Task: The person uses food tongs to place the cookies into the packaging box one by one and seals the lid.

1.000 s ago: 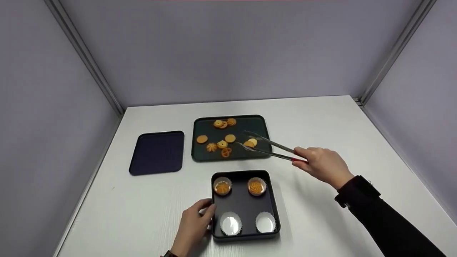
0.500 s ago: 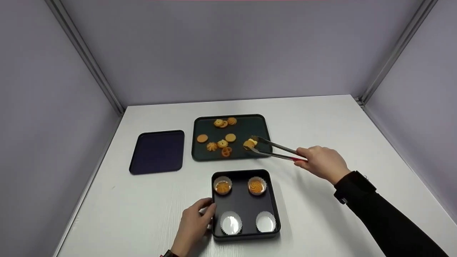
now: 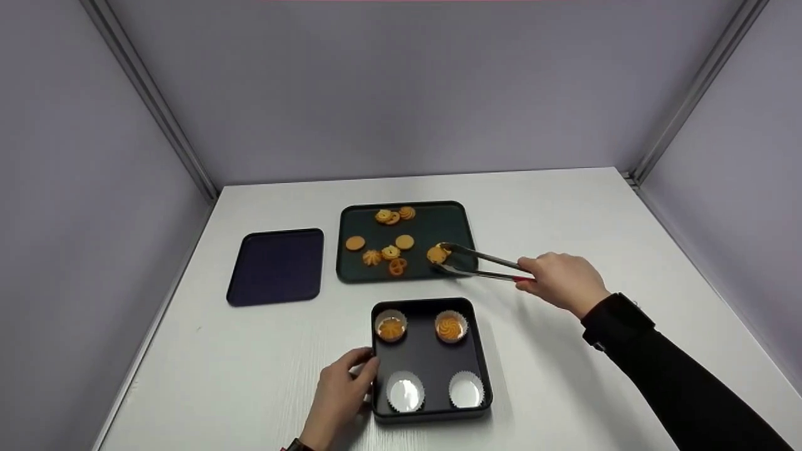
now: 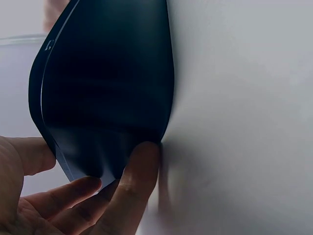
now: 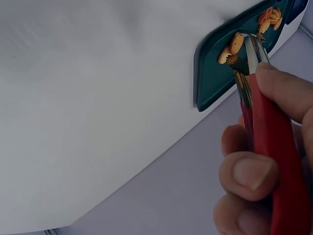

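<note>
Left hand (image 3: 339, 389) is gripping the left side of the black pan (image 3: 429, 360), thumb at the rim and fingers against the outer wall. Right hand (image 3: 567, 282) is off to the pan's right and a bit beyond it, fingers curled around the red-handled tongs (image 5: 274, 132). The tong tips are down at a couple of cookies (image 3: 437, 255) on the green tray (image 3: 451, 220), which sits just beyond the pan — one tip either side, can't tell if they're actually clamped. Inside the pan there are four paper cups (image 3: 466, 390), one near each corner, with a cookie in each of the far two. The purple tray (image 3: 276, 266) is beyond the pan too, but to its left.
</note>
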A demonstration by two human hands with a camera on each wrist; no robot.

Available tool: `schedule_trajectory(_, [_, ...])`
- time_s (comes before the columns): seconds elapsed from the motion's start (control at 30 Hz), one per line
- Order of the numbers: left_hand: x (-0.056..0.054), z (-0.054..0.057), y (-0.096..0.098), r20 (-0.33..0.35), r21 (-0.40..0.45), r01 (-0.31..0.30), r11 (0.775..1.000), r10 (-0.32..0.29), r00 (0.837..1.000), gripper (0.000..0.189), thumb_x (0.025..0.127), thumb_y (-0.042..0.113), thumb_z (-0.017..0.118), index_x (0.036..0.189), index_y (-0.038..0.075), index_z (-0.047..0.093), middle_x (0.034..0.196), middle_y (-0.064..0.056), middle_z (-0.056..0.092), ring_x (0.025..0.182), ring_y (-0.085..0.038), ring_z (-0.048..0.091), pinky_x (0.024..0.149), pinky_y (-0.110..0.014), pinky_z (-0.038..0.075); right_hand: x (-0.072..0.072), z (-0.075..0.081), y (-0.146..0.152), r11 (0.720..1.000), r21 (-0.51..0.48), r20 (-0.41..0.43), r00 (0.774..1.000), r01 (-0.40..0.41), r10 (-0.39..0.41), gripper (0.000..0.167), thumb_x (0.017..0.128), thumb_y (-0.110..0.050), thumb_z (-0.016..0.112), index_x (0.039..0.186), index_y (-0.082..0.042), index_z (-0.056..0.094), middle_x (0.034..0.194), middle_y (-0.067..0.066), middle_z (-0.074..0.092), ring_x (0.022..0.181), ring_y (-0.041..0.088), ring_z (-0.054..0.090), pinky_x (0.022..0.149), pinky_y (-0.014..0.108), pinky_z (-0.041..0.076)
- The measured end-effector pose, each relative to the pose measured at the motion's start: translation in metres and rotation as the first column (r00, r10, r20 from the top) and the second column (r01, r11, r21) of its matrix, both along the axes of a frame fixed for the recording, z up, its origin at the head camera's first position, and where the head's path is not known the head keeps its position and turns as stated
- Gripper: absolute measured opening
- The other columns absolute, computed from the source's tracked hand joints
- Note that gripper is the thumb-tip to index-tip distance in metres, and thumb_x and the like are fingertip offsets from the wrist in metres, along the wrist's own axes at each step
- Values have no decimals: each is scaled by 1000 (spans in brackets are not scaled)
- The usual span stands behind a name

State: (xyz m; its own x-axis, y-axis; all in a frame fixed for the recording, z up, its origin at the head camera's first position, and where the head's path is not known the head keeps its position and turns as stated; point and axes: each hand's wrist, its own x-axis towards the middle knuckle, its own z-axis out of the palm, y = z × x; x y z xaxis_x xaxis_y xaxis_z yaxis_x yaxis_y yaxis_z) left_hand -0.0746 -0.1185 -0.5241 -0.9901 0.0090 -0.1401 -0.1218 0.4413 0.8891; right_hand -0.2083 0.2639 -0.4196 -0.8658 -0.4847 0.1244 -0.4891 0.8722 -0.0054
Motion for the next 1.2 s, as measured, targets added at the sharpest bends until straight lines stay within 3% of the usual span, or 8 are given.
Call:
schedule_trajectory(0.27, [1, 1, 0, -13, 12, -1, 1000, 1, 1000, 40, 103, 31, 63, 132, 4, 66, 124, -14, 70, 74, -14, 70, 61, -29, 58, -3, 2, -2, 999, 22, -60, 997, -44, 45, 25, 86, -28, 83, 88, -12, 64, 68, 1, 62, 57, 20, 59, 46, 37, 45])
schedule_trajectory(0.93, [1, 0, 0, -7, 24, -7, 1000, 8, 1000, 39, 102, 31, 64, 132, 5, 66, 123, -14, 70, 75, -16, 69, 58, -28, 58, -13, 2, -2, 998, -36, 2, 999, -43, 44, 24, 85, -27, 84, 78, -18, 62, 65, -7, 59, 58, 16, 55, 48, 36, 42])
schedule_trajectory(1.2, [-1, 0, 1, 3, 10, -4, 1000, 4, 1000, 39, 102, 30, 63, 131, 4, 66, 121, -13, 71, 73, -16, 69, 57, -29, 57, -8, -6, 3, 997, -30, -87, 994, -74, 71, 23, 83, -23, 85, 85, -15, 64, 71, -3, 68, 60, 19, 61, 48, 35, 44])
